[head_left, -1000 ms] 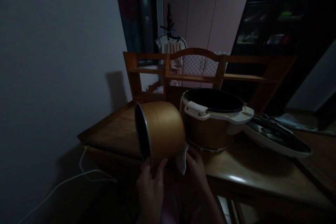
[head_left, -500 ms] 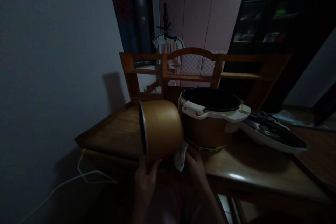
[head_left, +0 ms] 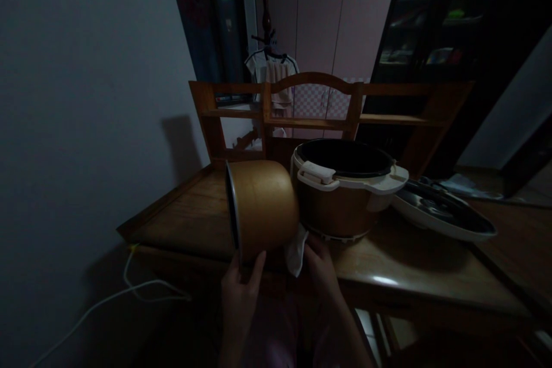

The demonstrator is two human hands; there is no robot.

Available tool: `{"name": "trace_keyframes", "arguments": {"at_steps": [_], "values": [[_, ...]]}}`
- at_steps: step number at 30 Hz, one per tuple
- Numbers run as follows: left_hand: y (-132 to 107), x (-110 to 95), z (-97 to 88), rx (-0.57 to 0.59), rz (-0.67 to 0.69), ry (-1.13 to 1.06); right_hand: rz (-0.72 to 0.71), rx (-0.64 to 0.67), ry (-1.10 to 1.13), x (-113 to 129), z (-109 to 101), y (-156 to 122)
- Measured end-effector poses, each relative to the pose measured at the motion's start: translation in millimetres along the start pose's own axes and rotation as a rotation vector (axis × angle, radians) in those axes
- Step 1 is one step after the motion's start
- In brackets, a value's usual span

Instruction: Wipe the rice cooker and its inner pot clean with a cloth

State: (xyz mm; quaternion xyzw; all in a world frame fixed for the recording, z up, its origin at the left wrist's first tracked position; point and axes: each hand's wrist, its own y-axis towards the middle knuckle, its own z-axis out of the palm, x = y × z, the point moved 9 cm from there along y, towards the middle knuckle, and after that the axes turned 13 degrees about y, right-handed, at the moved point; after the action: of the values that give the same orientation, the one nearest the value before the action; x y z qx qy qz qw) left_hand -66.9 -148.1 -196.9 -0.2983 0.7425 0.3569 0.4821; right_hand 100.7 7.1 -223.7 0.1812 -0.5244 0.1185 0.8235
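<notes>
A gold inner pot [head_left: 264, 207] lies tipped on its side, its dark mouth facing left. My left hand [head_left: 242, 286] grips the pot's rim from below, thumb on the outer wall. In my right hand [head_left: 317, 259] is a white cloth [head_left: 295, 252], at the lower right of the pot near its base; the fingertips are partly hidden behind the cloth. Just right of the pot stands the rice cooker body [head_left: 340, 201], gold with a cream rim and handle, open at the top and dark inside.
The cooker's detached lid [head_left: 444, 210] lies underside up to the right on the wooden desk [head_left: 414, 270]. A wooden shelf rack [head_left: 310, 123] rises along the back. A wall [head_left: 86, 98] borders the left, where a white cable [head_left: 107, 296] hangs.
The whole view has shifted slightly, with things sitting a little higher and further left. Both hands keep their holds on the pot and the cloth.
</notes>
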Motion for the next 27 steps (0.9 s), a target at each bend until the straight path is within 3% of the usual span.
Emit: {"name": "trace_keyframes", "arguments": {"at_steps": [27], "values": [[-5.4, 0.3, 0.2, 0.007, 0.018, -0.034, 0.014, 0.011, 0.023, -2.5, 0.6, 0.1]]}}
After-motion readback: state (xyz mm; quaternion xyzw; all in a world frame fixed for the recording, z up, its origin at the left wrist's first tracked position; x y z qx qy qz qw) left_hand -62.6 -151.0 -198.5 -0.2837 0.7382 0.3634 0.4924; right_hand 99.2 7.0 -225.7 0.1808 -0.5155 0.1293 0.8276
